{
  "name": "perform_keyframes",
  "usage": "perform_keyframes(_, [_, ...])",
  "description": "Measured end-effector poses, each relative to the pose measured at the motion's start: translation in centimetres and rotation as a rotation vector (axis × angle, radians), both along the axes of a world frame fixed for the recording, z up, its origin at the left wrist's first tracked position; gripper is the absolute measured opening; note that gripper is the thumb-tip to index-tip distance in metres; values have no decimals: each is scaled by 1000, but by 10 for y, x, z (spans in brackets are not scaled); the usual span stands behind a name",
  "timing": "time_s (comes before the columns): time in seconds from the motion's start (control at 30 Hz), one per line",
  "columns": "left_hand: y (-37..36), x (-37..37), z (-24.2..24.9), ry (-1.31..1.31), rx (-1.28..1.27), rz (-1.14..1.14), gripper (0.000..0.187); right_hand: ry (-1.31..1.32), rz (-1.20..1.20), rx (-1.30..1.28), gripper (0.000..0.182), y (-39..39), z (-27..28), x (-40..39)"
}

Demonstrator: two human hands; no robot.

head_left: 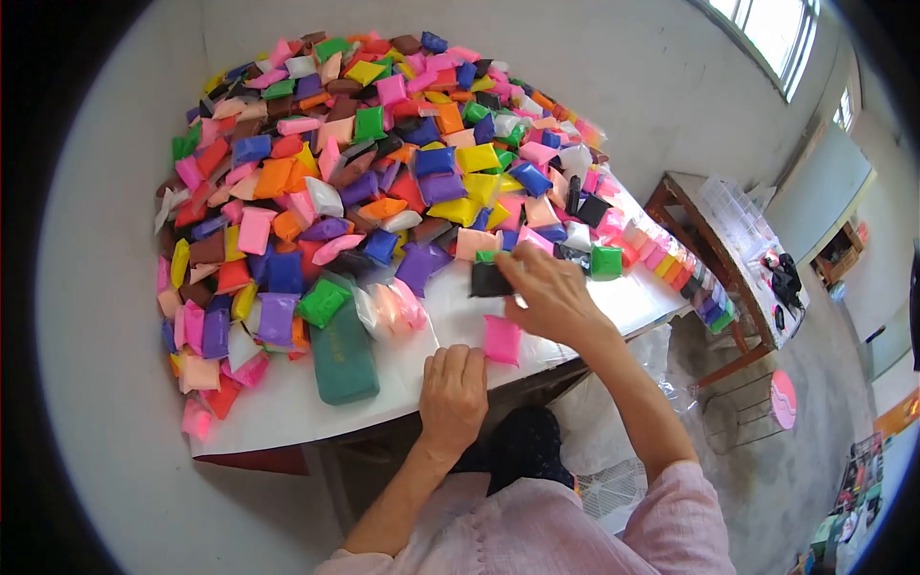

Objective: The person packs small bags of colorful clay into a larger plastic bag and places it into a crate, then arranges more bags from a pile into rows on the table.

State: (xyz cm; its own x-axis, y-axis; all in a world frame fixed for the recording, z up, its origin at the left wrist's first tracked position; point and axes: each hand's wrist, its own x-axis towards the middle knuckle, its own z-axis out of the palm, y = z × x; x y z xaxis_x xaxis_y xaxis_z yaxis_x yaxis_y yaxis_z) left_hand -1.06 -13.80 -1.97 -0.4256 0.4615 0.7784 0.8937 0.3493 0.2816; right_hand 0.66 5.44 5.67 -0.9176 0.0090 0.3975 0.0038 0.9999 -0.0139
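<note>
My right hand (554,295) is over the white tabletop, its thumb and fingers closed on a small black packet (490,280). Just behind that, a bit of a green packet (486,256) shows. My left hand (454,395) rests at the table's front edge with its fingers curled in; whatever it may hold is hidden. Between the two hands lies a bright pink packet (502,339), close to the left hand's fingers. A clear bag with peach and pink packets (393,309) sits to the left of them.
A large heap of coloured packets (364,182) covers most of the table (287,412). Near the front lies a dark green block (345,359). At right, a row of coloured packets (676,268) runs along the edge. Beyond stand a wooden table (709,206) and a pink-topped stool (783,399).
</note>
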Motion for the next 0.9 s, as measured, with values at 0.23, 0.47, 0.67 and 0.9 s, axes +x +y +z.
perform_keyframes(0.23, [7, 5, 2, 16, 11, 32, 17, 330, -337, 128, 39, 1, -5, 34])
perform_keyframes(0.47, [8, 8, -6, 130, -12, 22, 22, -197, -380, -231, 49, -62, 1, 27])
perform_keyframes(0.67, [-15, 15, 29, -64, 40, -115, 25, -266, -220, -278, 54, -53, 11, 20])
perform_keyframes(0.9, [-58, -81, 171, -607, -90, -91, 25, 30, 160, -696, 57, -53, -25, -11])
